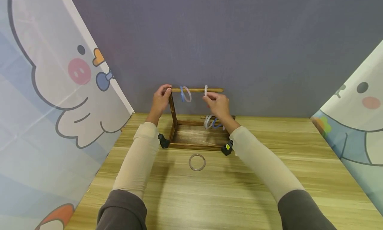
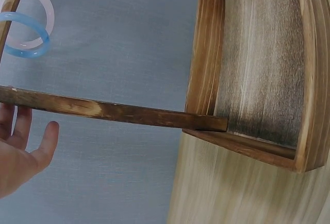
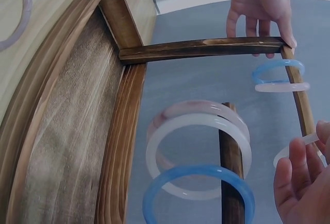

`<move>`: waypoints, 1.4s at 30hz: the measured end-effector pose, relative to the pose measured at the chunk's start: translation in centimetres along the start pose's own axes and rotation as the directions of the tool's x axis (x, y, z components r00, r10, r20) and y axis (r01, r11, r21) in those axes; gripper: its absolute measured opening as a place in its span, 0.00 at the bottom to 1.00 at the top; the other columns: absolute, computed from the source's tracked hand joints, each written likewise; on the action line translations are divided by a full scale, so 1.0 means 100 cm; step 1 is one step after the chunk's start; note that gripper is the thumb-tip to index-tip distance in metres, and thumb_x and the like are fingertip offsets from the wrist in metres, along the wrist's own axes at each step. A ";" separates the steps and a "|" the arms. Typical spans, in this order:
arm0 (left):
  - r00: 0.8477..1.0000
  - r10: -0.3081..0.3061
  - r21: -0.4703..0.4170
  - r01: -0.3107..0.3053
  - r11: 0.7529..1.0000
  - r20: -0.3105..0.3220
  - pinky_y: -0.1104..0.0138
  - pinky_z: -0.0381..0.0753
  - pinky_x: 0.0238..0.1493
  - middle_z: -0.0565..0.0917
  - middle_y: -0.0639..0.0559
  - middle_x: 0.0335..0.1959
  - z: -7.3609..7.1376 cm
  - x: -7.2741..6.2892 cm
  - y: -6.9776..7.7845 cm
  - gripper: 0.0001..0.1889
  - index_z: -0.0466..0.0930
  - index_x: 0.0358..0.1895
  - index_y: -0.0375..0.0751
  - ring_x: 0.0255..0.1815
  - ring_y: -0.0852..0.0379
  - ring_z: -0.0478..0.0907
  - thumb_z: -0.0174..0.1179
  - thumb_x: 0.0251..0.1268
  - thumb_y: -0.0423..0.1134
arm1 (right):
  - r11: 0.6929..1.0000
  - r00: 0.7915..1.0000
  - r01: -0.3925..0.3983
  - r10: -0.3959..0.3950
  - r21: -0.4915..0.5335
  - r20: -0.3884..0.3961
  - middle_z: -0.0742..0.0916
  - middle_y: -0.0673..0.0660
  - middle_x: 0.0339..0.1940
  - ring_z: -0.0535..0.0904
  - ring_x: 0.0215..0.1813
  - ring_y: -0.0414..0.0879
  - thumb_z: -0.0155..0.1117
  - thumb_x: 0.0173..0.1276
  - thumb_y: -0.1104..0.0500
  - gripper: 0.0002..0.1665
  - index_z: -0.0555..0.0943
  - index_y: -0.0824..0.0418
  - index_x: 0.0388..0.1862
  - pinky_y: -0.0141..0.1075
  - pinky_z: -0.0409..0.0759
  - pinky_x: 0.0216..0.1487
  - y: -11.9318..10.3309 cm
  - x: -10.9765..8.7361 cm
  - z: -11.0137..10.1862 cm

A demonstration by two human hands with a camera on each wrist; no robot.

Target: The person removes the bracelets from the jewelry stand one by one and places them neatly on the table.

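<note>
My left hand [image 1: 160, 98] grips the top corner of a dark wooden stand [image 2: 118, 113], thumb on the upper rod and fingers behind the post. A blue bangle [image 1: 181, 96] and a pale pink bangle [image 1: 190, 95] hang on the upper rod [image 1: 197, 90] close to that hand. Farther right, my right hand [image 1: 219, 105] pinches a white bangle [image 1: 205, 90], which is around the rod. On the lower rod [image 3: 230, 154] hang a pinkish bangle [image 3: 196, 105], a white bangle [image 3: 150, 152] and a blue bangle [image 3: 196, 170], partly hidden by my right hand in the head view.
A loose translucent bangle [image 1: 189, 162] lies flat on the wooden table [image 1: 191, 196] in front of the stand's tray base [image 1: 191, 133]. Black blocks [image 1: 163, 141] sit by its front corners. A grey wall [image 1: 269, 57] stands close behind, with cartoon-print sheets on both sides.
</note>
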State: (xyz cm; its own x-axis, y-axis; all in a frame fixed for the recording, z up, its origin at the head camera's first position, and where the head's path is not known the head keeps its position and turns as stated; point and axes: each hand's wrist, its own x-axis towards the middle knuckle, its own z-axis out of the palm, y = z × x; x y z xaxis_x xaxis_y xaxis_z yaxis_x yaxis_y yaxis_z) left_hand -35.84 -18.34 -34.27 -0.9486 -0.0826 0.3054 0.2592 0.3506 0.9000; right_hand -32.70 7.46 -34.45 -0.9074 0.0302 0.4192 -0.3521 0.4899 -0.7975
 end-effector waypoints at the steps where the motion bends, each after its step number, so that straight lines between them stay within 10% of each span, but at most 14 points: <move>1: 1.000 -0.001 -0.001 0.001 1.000 0.001 0.54 0.74 0.59 0.80 0.40 0.58 0.000 0.000 0.000 0.20 0.76 0.66 0.45 0.57 0.46 0.75 0.50 0.82 0.50 | 1.000 1.000 0.002 -0.002 0.001 -0.002 0.93 0.57 0.42 0.87 0.30 0.45 0.70 0.71 0.50 0.18 0.89 0.57 0.53 0.29 0.76 0.28 0.000 0.000 -0.001; 10: 1.000 -0.022 0.004 0.022 1.000 0.008 0.55 0.75 0.58 0.79 0.41 0.61 -0.001 -0.001 0.001 0.20 0.76 0.66 0.47 0.58 0.47 0.75 0.50 0.82 0.51 | 0.999 1.000 -0.012 0.013 0.035 -0.018 0.92 0.59 0.42 0.89 0.36 0.57 0.70 0.71 0.50 0.17 0.89 0.57 0.53 0.26 0.74 0.25 0.006 0.000 -0.010; 19: 1.000 -0.027 0.007 0.027 1.000 0.013 0.54 0.75 0.61 0.79 0.40 0.62 0.000 0.000 0.000 0.20 0.75 0.67 0.47 0.60 0.47 0.75 0.49 0.82 0.51 | 0.999 0.999 -0.011 0.013 0.052 -0.051 0.92 0.61 0.39 0.81 0.23 0.32 0.70 0.70 0.52 0.17 0.89 0.60 0.52 0.25 0.73 0.23 0.010 -0.001 -0.021; 31: 1.000 -0.023 -0.020 0.023 1.000 0.003 0.65 0.73 0.40 0.79 0.49 0.50 -0.001 0.001 -0.003 0.21 0.76 0.66 0.48 0.37 0.58 0.72 0.50 0.81 0.53 | 0.993 0.997 -0.055 0.061 0.108 -0.054 0.91 0.64 0.41 0.81 0.24 0.32 0.69 0.71 0.53 0.19 0.88 0.62 0.55 0.26 0.74 0.22 0.017 -0.002 -0.039; 42: 0.999 -0.035 -0.013 0.035 0.999 0.017 0.63 0.72 0.41 0.78 0.47 0.53 -0.001 -0.001 -0.002 0.21 0.75 0.67 0.50 0.40 0.55 0.71 0.49 0.81 0.54 | 0.985 0.991 -0.120 0.127 0.127 -0.048 0.90 0.65 0.46 0.87 0.30 0.43 0.68 0.73 0.50 0.20 0.87 0.59 0.57 0.26 0.81 0.25 0.027 -0.006 -0.058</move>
State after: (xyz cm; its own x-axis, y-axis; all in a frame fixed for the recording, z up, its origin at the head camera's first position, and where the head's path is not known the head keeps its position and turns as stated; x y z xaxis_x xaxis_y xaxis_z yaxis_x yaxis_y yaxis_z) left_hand -35.82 -18.47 -34.43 -0.9599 -0.0793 0.2688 0.2283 0.3352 0.9141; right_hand -31.79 13.83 -34.30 -0.9326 0.1337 0.3352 -0.2672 0.3686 -0.8904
